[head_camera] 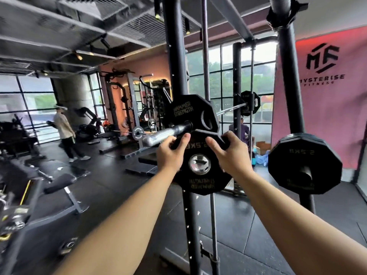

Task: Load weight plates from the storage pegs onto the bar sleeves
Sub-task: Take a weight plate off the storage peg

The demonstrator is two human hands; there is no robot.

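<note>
A black 2.5 kg weight plate [200, 179] with a chrome-ringed hole hangs in front of the rack upright, held by both hands at its upper handle. My left hand [171, 150] grips the handle's left part. My right hand [228, 153] grips its right part. Just above and behind it, the chrome bar sleeve [166, 133] points toward me to the left, with another black plate [190, 112] sitting on it. A third black plate [303, 165] sits on a storage peg at the right.
The black rack upright [190, 225] and a chrome guide rod [213, 225] stand right behind the held plate. A bench [61, 181] is at the left. A person [63, 132] stands far left by the windows, and another sits behind the rack.
</note>
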